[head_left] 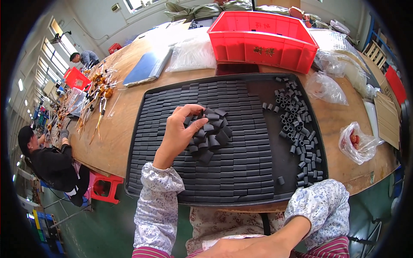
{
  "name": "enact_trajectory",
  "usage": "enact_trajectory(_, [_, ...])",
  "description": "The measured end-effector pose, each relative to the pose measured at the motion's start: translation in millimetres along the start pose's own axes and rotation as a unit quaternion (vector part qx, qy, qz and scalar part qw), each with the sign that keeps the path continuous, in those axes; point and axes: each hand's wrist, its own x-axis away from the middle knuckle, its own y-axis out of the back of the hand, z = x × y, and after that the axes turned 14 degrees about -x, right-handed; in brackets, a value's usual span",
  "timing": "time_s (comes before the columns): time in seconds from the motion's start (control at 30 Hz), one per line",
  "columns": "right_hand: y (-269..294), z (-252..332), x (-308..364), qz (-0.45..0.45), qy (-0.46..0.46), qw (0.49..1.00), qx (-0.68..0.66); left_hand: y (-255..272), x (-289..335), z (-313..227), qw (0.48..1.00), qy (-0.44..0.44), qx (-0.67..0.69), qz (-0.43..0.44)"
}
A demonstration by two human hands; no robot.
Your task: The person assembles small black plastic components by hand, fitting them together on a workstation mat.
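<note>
Closest to the camera, my right hand (pixel 234 249) lies low before my body, cut off by the lower edge; its fingers are out of view, so I cannot tell whether they grasp anything.

Farthest left, a seated person in black (pixel 51 157) works at the wooden table's edge, a red plastic stool (pixel 105 187) just beside. On that end of the table lie wired parts with orange coils (pixel 101 84), near a red bin (pixel 76 78). A blue folder (pixel 146 66) comes next, beyond my big black tray (pixel 282 159).

Across the tray's left and middle run close rows of short black tubes (pixel 245 163), laid on their sides, end to end. My left hand (pixel 178 131) is over them, thumb and forefinger bent toward each other at the edge of a loose heap of black tubes (pixel 213 135); dark pieces show between the fingertips, but I cannot tell whether I am gripping one.

Behind the tray stands a red crate (pixel 232 49). Along the tray's right side, loose black tubes (pixel 301 129) lie scattered, some on end showing their holes. Right of the tray are a crumpled clear bag (pixel 327 88), a plastic bag (pixel 363 152) with reddish round things inside, and cardboard (pixel 387 118).
</note>
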Motion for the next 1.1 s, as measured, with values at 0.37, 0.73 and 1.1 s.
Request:
enact_trajectory(0.37, [2,1,-2,-0.002,0.018,0.999,0.031,10,-6,23,0.992,0.087,0.084,-0.025])
enact_trajectory(0.73, [1,1,-2,-0.013,-0.019,1.0,-0.006,4,-4,33,0.993,0.095,0.069,0.02])
enact_trajectory(1.1, [5,-3,-5,0.015,0.092,0.996,0.008,4,-4,18,0.995,0.063,0.072,0.021])
